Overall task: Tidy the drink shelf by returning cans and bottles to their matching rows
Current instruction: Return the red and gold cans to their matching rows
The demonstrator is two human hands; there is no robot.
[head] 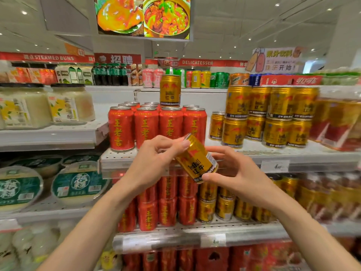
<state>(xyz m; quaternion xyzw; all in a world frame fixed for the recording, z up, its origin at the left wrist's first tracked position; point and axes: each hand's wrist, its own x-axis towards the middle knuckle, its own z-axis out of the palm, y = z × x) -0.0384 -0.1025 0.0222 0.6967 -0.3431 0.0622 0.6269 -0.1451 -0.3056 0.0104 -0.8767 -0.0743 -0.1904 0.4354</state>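
Observation:
A gold can (196,159) is held tilted in front of the shelf, its top pointing up and left. My left hand (156,159) grips its upper end with thumb and fingers. My right hand (234,173) holds its lower end with thumb and fingertips. Behind it stands a block of tall red cans (157,128) on the white shelf (273,153). A second gold can (170,89) stands upright on top of the red cans. The matching gold cans (267,116) are stacked two high to the right.
Large jars (25,105) sit on the left shelf, and round green-lidded tubs (76,184) below them. The lower shelf holds more red cans (168,202) and gold cans (224,204). Packaged multipacks (340,124) fill the far right. Assorted cans and bottles line the back top shelf (195,79).

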